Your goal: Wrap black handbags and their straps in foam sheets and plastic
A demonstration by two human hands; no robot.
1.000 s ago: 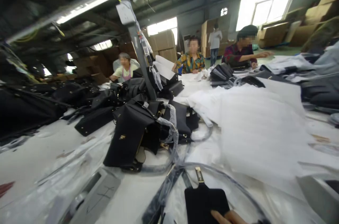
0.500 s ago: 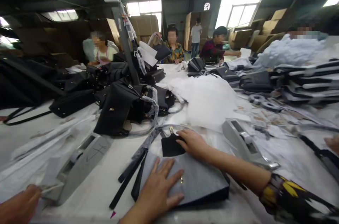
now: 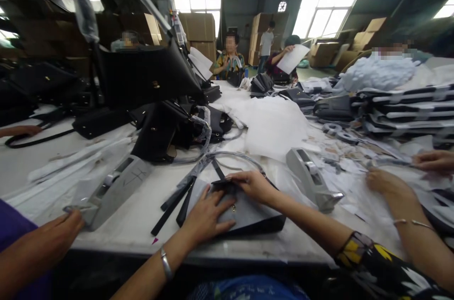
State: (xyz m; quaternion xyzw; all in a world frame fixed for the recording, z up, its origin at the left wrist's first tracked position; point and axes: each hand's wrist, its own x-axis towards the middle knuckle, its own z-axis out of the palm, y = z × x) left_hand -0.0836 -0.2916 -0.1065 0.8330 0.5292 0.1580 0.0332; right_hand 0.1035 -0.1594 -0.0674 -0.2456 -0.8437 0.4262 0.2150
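A grey handbag (image 3: pixel 253 212) lies flat on the white table (image 3: pixel 142 224) right in front of me. My left hand (image 3: pixel 205 215) rests flat on its front panel with fingers spread, beside a small gold clasp. My right hand (image 3: pixel 252 183) reaches across the bag's top, and its fingers curl over the black flap (image 3: pixel 220 185). Plastic-wrapped black straps (image 3: pixel 177 196) trail off the bag to the left.
A co-worker's hand (image 3: pixel 56 238) touches a grey tape dispenser (image 3: pixel 113 186) at left; a second dispenser (image 3: pixel 312 178) stands at right. Another person's hands (image 3: pixel 386 182) work among scraps there. Black bags (image 3: pixel 159 130), white foam sheets (image 3: pixel 273 123) and stacked bags (image 3: pixel 407 106) crowd the table.
The view dropped from the far table to the bag. My left hand slid up the panel and my right hand drew the flap down. A black bag was lifted at upper left.
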